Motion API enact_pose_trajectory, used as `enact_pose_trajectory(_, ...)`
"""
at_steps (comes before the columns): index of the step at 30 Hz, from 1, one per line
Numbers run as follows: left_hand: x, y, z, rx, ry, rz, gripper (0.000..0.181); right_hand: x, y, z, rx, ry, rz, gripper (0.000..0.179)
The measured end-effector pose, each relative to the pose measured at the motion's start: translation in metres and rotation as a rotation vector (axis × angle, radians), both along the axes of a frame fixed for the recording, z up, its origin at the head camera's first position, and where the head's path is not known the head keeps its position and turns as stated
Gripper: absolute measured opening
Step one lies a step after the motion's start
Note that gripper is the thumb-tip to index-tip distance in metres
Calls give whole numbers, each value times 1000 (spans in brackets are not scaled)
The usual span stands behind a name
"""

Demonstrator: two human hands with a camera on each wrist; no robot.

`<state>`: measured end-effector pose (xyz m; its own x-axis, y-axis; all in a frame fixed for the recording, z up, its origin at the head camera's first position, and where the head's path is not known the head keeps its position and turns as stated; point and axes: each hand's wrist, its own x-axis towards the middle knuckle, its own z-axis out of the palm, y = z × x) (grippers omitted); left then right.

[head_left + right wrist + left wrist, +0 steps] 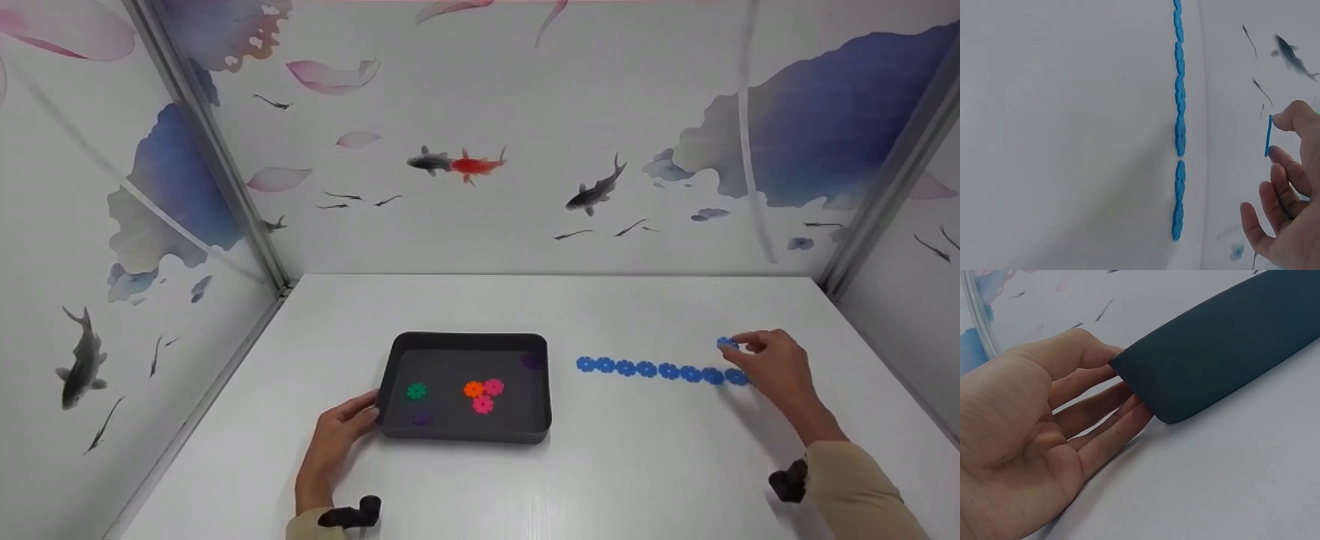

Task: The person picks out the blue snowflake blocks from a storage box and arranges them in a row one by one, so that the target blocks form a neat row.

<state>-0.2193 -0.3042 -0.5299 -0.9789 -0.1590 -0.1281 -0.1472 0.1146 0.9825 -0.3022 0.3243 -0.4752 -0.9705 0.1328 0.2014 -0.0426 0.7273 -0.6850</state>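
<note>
My right hand (776, 367) pinches a blue flower-shaped disc (726, 343) between thumb and index finger, above the far right of the table. Edge-on in the right wrist view, this disc (1269, 136) is a thin strip, with the other fingers loosely bent below. Several like blue discs (646, 369) form a row beneath and left of that hand; the right wrist view shows a small gap in it. My left hand (337, 442) touches the left side of a dark grey tray (465, 435), its fingers fairly straight against the outer wall and the thumb at the rim (1129, 354).
Inside the tray lie a green disc (416, 391), an orange disc (473, 389), two pink discs (483, 405) and dark purple discs (421, 417). The white table (600, 480) is enclosed by walls (525, 90) printed with fish and petals.
</note>
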Motion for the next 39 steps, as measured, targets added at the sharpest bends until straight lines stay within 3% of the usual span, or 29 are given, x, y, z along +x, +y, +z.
enact_pose_trajectory(5, 2, 1, 0, 0, -18, 12, 42, 4, 30, -6, 3, -83, -28, 60)
enact_pose_trajectory(12, 3, -2, 3, 13, -17, 19, 42, 8, 62, -15, 75, -157, -8, 62)
enact_pose_trajectory(24, 4, -7, 1, -11, -50, 28, 43, 19, 86, -26, 66, -339, 23, 68)
enact_pose_trajectory(39, 11, -5, 5, -31, -35, 17, 46, 19, 81, -31, 62, -338, 51, 66)
